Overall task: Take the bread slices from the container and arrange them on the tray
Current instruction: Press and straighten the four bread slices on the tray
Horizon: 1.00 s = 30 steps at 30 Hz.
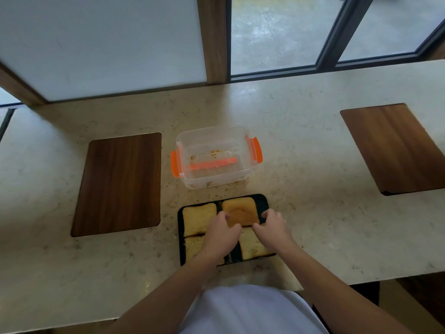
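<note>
A black tray (263,201) lies near the counter's front edge with several bread slices on it. A browner crust slice (240,209) sits at the tray's far right, a pale slice (198,219) at the far left. Two more pale slices (251,248) lie in the near row, partly under my hands. My left hand (222,233) and my right hand (272,229) touch the near edge of the crust slice from either side, fingers curled on it. Behind the tray stands the clear container (214,156) with orange clips, holding only crumbs and an orange strip.
Two dark wooden boards are set into the pale stone counter, one at the left (120,184) and one at the far right (395,148). A window and a frosted panel run along the back edge. My white apron shows at the bottom.
</note>
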Tool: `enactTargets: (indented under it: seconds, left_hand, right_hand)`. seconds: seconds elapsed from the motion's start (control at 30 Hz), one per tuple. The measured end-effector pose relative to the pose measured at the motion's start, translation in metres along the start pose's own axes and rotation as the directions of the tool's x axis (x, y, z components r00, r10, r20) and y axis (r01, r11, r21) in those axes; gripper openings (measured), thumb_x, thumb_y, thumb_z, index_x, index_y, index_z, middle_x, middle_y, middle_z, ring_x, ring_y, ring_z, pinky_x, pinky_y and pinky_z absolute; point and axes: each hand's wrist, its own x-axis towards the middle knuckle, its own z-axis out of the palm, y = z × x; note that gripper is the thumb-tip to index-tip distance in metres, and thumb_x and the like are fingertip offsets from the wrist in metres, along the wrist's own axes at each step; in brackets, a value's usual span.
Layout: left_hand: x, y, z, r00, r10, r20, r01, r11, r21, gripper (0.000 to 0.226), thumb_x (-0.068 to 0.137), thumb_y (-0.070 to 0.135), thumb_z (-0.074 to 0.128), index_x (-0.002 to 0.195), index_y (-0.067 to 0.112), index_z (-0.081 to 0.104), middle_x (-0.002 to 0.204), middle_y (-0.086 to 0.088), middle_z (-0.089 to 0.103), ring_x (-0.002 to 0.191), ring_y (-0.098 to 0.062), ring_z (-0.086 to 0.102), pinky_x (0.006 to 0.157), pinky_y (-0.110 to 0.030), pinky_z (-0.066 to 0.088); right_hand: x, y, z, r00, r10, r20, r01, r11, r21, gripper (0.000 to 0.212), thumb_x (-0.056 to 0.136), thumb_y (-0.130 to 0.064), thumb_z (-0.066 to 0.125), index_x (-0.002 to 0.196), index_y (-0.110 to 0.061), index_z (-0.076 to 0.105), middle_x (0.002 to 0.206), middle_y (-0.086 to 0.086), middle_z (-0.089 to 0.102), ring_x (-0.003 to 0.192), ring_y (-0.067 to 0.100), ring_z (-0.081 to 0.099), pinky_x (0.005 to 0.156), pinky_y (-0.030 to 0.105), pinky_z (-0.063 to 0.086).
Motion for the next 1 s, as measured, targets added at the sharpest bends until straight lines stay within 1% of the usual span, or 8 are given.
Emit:
enactTargets:
  seconds: [0.1,0.17,0.23,0.3,0.43,0.6,0.83,1.0]
  left_hand:
    - [-0.008,-0.004,0.008,0.998,-0.012,0.067,0.013,1.0,-0.016,0.054,0.088,0.035,0.057,0.137,0.018,0.044,0.126,0.0,0.053,0.104,-0.015,0.054,0.078,-0.032,0.047]
    - [-0.012,-0.003,0.011,0.993,-0.035,0.11,0.041,0.998,-0.053,0.051,0.088,0.034,0.056,0.136,0.018,0.045,0.107,0.006,0.058,0.089,-0.011,0.058,0.075,-0.036,0.053]
    - [-0.014,-0.002,0.015,0.986,-0.07,0.153,0.087,0.99,-0.108,0.051,0.087,0.033,0.054,0.136,0.021,0.046,0.095,0.009,0.057,0.079,-0.008,0.058,0.081,-0.042,0.056]
    - [-0.016,-0.002,0.018,0.979,-0.092,0.181,0.12,0.981,-0.154,0.053,0.085,0.032,0.055,0.137,0.022,0.047,0.099,0.009,0.057,0.078,-0.007,0.057,0.088,-0.046,0.056]
    - [-0.02,0.0,0.019,0.973,-0.094,0.212,0.136,0.971,-0.195,0.052,0.083,0.032,0.056,0.133,0.022,0.051,0.111,0.005,0.057,0.092,-0.012,0.06,0.092,-0.047,0.055]
    - [-0.016,0.001,0.018,0.971,-0.133,0.201,0.176,0.96,-0.218,0.047,0.086,0.031,0.056,0.131,0.02,0.051,0.101,0.006,0.057,0.085,-0.009,0.056,0.093,-0.047,0.055]
    - [-0.008,0.001,0.015,0.965,-0.157,0.208,0.207,0.947,-0.245,0.04,0.089,0.031,0.058,0.127,0.022,0.054,0.103,0.006,0.056,0.091,-0.011,0.057,0.088,-0.04,0.057]
    - [-0.004,-0.01,0.003,0.965,-0.176,0.194,0.223,0.939,-0.26,0.024,0.092,0.026,0.058,0.116,0.024,0.057,0.105,0.005,0.057,0.092,-0.01,0.056,0.073,-0.029,0.053]
  right_hand:
    - [-0.005,0.01,0.0,1.0,0.002,0.005,-0.002,1.0,0.003,0.053,0.089,-0.031,0.059,0.138,-0.015,0.047,0.138,0.006,0.047,0.128,0.024,0.045,0.102,0.041,0.045]
    - [-0.009,0.012,0.0,1.0,-0.008,-0.003,0.008,1.0,-0.012,0.053,0.089,-0.029,0.058,0.138,-0.015,0.047,0.137,0.006,0.047,0.127,0.025,0.044,0.101,0.041,0.043]
    - [-0.012,0.014,0.001,1.0,-0.015,-0.006,0.015,0.999,-0.036,0.052,0.089,-0.027,0.056,0.138,-0.014,0.047,0.137,0.007,0.047,0.126,0.025,0.043,0.099,0.04,0.043]
    - [-0.013,0.017,0.004,1.0,-0.019,0.0,0.019,0.999,-0.042,0.051,0.09,-0.026,0.056,0.139,-0.013,0.046,0.137,0.008,0.047,0.126,0.025,0.042,0.098,0.038,0.042]
    - [-0.016,0.017,0.006,1.0,-0.013,0.0,0.013,1.0,-0.028,0.053,0.089,-0.027,0.057,0.139,-0.012,0.045,0.137,0.009,0.045,0.123,0.024,0.043,0.096,0.037,0.043]
    - [-0.018,0.015,0.007,0.999,0.039,0.001,-0.039,0.999,-0.017,0.055,0.087,-0.029,0.057,0.137,-0.011,0.044,0.137,0.011,0.045,0.122,0.027,0.045,0.097,0.04,0.045]
    - [-0.017,0.009,0.008,0.997,0.054,0.054,-0.054,0.998,-0.01,0.058,0.088,-0.035,0.059,0.139,-0.012,0.044,0.139,0.012,0.044,0.122,0.03,0.049,0.098,0.044,0.048]
    - [-0.018,0.002,0.015,0.992,0.044,0.121,-0.047,0.999,0.017,0.055,0.087,-0.033,0.059,0.136,-0.012,0.045,0.127,0.008,0.043,0.11,0.028,0.056,0.092,0.045,0.054]
